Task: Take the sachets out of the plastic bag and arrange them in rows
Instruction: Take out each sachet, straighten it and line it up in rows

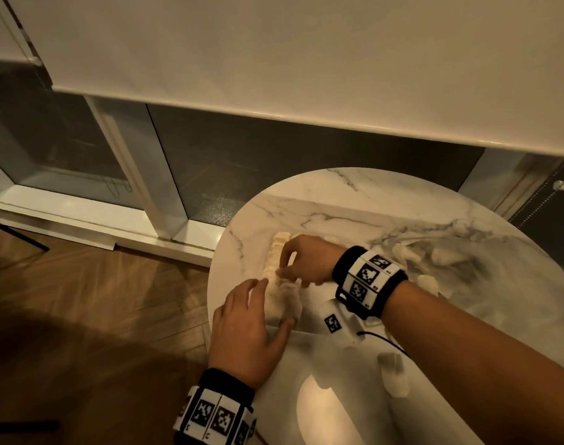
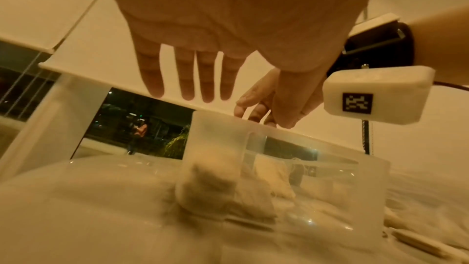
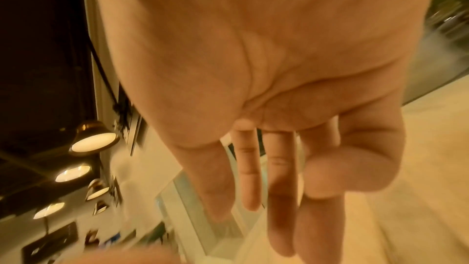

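Note:
On the round marble table (image 1: 364, 200) lies a clear plastic bag (image 1: 282, 300) with pale sachets (image 1: 277, 252) inside it. My left hand (image 1: 251, 316) has straight, spread fingers at the bag's near end, thumb on one side and fingers on the other. In the left wrist view this left hand (image 2: 193, 79) hovers just above the bag (image 2: 317, 178) and the sachets (image 2: 210, 188) in it. My right hand (image 1: 306, 261) arches over the bag's middle. Its fingertips (image 2: 256, 111) touch the bag's top rim. In the blurred right wrist view the right hand (image 3: 266, 168) holds nothing.
Loose sachets lie on the table right of my right arm (image 1: 430, 284), by my right forearm (image 1: 394, 375) and further back (image 1: 402, 252). The table's left edge (image 1: 210, 284) drops to a wooden floor (image 1: 97, 300). A window with a lowered blind (image 1: 274, 59) stands behind.

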The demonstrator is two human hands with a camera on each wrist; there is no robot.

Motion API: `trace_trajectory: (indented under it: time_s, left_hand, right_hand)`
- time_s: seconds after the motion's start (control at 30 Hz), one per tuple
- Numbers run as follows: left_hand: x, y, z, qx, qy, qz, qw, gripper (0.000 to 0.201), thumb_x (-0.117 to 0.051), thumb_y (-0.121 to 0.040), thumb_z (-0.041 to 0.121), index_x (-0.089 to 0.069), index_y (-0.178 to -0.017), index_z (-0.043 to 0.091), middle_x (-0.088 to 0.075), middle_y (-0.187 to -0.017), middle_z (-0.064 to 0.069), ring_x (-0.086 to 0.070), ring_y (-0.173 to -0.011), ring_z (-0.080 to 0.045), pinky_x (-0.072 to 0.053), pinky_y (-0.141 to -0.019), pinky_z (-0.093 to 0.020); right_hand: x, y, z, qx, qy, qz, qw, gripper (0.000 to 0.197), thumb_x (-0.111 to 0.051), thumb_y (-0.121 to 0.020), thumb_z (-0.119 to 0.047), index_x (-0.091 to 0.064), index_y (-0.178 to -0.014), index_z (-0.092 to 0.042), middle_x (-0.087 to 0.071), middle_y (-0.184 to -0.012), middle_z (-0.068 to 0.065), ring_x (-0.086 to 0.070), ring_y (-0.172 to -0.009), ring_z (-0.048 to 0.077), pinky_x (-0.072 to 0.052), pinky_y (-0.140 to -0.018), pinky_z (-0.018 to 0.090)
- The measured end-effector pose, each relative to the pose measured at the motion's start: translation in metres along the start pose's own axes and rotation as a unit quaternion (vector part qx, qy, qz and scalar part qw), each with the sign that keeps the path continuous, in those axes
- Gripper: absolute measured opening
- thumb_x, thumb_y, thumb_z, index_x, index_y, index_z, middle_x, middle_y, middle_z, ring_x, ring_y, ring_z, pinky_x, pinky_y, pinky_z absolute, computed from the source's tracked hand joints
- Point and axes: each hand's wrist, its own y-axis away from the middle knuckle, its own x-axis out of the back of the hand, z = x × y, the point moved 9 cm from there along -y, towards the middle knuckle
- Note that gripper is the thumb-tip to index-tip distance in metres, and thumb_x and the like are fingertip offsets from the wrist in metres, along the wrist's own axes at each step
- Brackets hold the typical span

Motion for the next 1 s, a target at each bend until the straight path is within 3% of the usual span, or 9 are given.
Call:
trace_trajectory:
  time_s: [0.1, 0.2, 0.3, 0.4, 0.67, 0.77, 0.87, 1.0]
  left_hand:
    - [0.000, 0.001, 0.026, -0.054, -0.076, -0.038, 0.995, 0.053, -0.030, -0.091, 0.068, -0.059, -0.122, 0.037, -0.059, -0.126, 0.013, -0.051, -0.117, -0.008, -0.031, -0.105, -0.036]
    - [-0.020, 0.004, 0.042, -0.072, -0.125, -0.127, 0.981, 0.068, -0.009, -0.091, 0.069, -0.065, -0.112, 0.036, -0.065, -0.116, 0.017, -0.052, -0.115, -0.004, -0.012, -0.114, -0.042]
    - [-0.033, 0.004, 0.045, -0.067, -0.146, -0.166, 0.973, 0.076, -0.003, -0.089, 0.070, -0.067, -0.109, 0.033, -0.068, -0.110, 0.012, -0.055, -0.113, -0.008, -0.012, -0.114, -0.049]
    - [-0.037, 0.003, 0.043, -0.056, -0.172, -0.177, 0.967, 0.078, -0.001, -0.089, 0.071, -0.067, -0.108, 0.032, -0.070, -0.106, 0.010, -0.056, -0.112, -0.011, -0.015, -0.113, -0.052]
    - [-0.038, 0.002, 0.036, -0.034, -0.143, -0.184, 0.972, 0.057, -0.017, -0.096, 0.068, -0.058, -0.121, 0.037, -0.062, -0.123, 0.015, -0.049, -0.121, -0.011, -0.019, -0.114, -0.048]
    - [-0.038, 0.003, 0.037, -0.034, -0.132, -0.188, 0.973, 0.053, -0.020, -0.097, 0.066, -0.057, -0.122, 0.038, -0.061, -0.126, 0.015, -0.049, -0.121, -0.010, -0.018, -0.114, -0.048]
    - [-0.036, 0.002, 0.039, -0.030, -0.125, -0.177, 0.976, 0.052, -0.021, -0.097, 0.067, -0.056, -0.123, 0.038, -0.059, -0.127, 0.016, -0.051, -0.120, -0.009, -0.017, -0.114, -0.048]
    - [-0.038, 0.002, 0.040, -0.026, -0.131, -0.178, 0.975, 0.053, -0.020, -0.097, 0.066, -0.057, -0.122, 0.037, -0.061, -0.126, 0.014, -0.054, -0.118, -0.009, -0.016, -0.116, -0.049]
  right_hand:
    - [0.034, 0.024, 0.013, 0.005, -0.072, 0.079, 0.994, 0.012, -0.068, -0.092, -0.034, -0.068, -0.094, -0.022, -0.075, -0.083, -0.001, -0.074, -0.074, 0.019, -0.051, -0.051, 0.025]
    - [0.057, 0.059, 0.038, -0.006, -0.170, 0.165, 0.971, 0.009, -0.068, -0.093, -0.030, -0.069, -0.093, -0.021, -0.076, -0.080, -0.002, -0.071, -0.067, 0.015, -0.044, -0.045, 0.016]
    - [0.059, 0.093, 0.067, -0.013, -0.264, 0.216, 0.940, 0.009, -0.069, -0.093, -0.024, -0.070, -0.092, -0.015, -0.076, -0.079, 0.004, -0.066, -0.060, 0.014, -0.040, -0.042, 0.018]
    - [0.048, 0.115, 0.092, -0.021, -0.312, 0.227, 0.922, 0.009, -0.069, -0.093, -0.018, -0.069, -0.091, -0.009, -0.075, -0.081, 0.011, -0.064, -0.061, 0.017, -0.038, -0.042, 0.018]
    - [0.031, 0.146, 0.133, -0.037, -0.357, 0.238, 0.903, 0.010, -0.069, -0.093, -0.014, -0.070, -0.094, -0.005, -0.074, -0.084, 0.017, -0.062, -0.059, 0.015, -0.037, -0.041, 0.012]
    - [0.030, 0.147, 0.154, -0.049, -0.335, 0.246, 0.908, 0.008, -0.070, -0.092, -0.020, -0.070, -0.090, -0.012, -0.075, -0.081, 0.011, -0.064, -0.062, 0.017, -0.042, -0.045, 0.017]
    - [0.026, 0.146, 0.178, -0.083, -0.239, 0.243, 0.936, 0.007, -0.072, -0.090, -0.032, -0.070, -0.089, -0.025, -0.074, -0.078, 0.000, -0.068, -0.067, 0.013, -0.052, -0.062, 0.028]
    - [0.004, 0.143, 0.198, -0.131, -0.114, 0.154, 0.973, 0.014, -0.072, -0.090, -0.034, -0.070, -0.100, -0.025, -0.068, -0.089, -0.007, -0.063, -0.077, 0.004, -0.047, -0.065, 0.018]
